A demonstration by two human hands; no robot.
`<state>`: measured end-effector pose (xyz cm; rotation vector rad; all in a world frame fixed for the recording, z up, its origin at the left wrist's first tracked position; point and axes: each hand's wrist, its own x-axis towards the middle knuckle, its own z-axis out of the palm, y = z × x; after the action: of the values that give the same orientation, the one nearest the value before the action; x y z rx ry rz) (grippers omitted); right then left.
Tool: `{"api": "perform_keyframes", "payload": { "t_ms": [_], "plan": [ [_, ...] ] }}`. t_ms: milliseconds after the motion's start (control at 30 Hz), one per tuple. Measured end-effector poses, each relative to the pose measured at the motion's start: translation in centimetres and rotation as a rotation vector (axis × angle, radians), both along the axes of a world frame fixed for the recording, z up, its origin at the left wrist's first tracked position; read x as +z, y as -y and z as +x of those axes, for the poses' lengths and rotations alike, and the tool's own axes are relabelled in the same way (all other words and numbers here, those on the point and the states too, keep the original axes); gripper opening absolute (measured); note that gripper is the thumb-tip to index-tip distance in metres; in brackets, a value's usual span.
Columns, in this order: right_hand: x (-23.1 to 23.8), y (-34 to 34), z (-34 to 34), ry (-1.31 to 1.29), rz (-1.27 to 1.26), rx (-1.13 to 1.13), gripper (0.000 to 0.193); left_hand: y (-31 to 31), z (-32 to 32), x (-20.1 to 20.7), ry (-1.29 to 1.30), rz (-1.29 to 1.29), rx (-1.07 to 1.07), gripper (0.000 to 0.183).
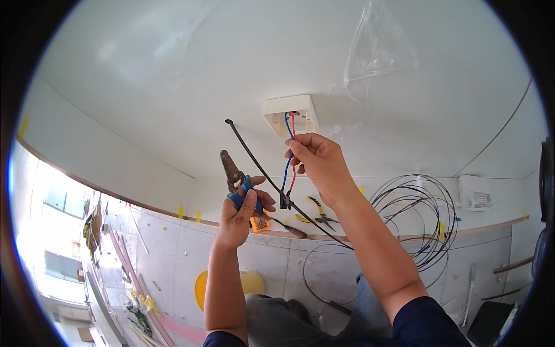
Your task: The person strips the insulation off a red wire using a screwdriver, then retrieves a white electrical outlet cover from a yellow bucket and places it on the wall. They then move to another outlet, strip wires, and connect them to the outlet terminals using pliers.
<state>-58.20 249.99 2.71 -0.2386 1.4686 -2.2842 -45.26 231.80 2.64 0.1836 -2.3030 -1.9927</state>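
My left hand point(240, 214) is closed round the blue handles of a wire stripper point(232, 172), whose worn metal jaws point up and away. With my right hand point(315, 159) I pinch a red wire point(293, 124) and a blue wire point(287, 122). Both come out of a white square wall box point(288, 105) and run down past my fingers to a small black piece point(284, 200). A black cable point(250, 151) leaves a hole in the white panel left of the box and passes behind the wires toward my right forearm.
On the ledge below lie yellow-handled pliers point(315, 211), a screwdriver point(296, 232) and an orange box point(260, 224). A loose coil of black cable point(425, 217) rests at the right, near a white packet point(475, 194). A yellow round object point(251, 283) stands on the floor.
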Motion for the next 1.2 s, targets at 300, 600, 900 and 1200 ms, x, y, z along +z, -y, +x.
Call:
{"api": "perform_keyframes", "payload": {
  "t_ms": [300, 600, 900, 1200],
  "plan": [
    [-0.1, -0.8, -0.3, 0.006, -0.095, 0.013, 0.017, -0.2, -3.0, 0.3, -0.128, -0.299, 0.099, 0.030],
    [0.2, -1.0, -0.3, -0.046, -0.036, -0.005, 0.018, -3.0, -5.8, 3.3, -0.143, -0.243, 0.007, 0.021],
    [-1.2, -0.3, -0.1, -0.278, -0.021, -0.120, 0.015, -4.1, -6.0, 2.4, -0.106, -0.016, 0.033, 0.015],
    [-1.0, 0.3, 1.1, -0.402, 0.110, -0.327, 0.011, -4.4, -6.0, 2.1, -0.166, 0.068, 0.106, 0.013]
  ]
}}
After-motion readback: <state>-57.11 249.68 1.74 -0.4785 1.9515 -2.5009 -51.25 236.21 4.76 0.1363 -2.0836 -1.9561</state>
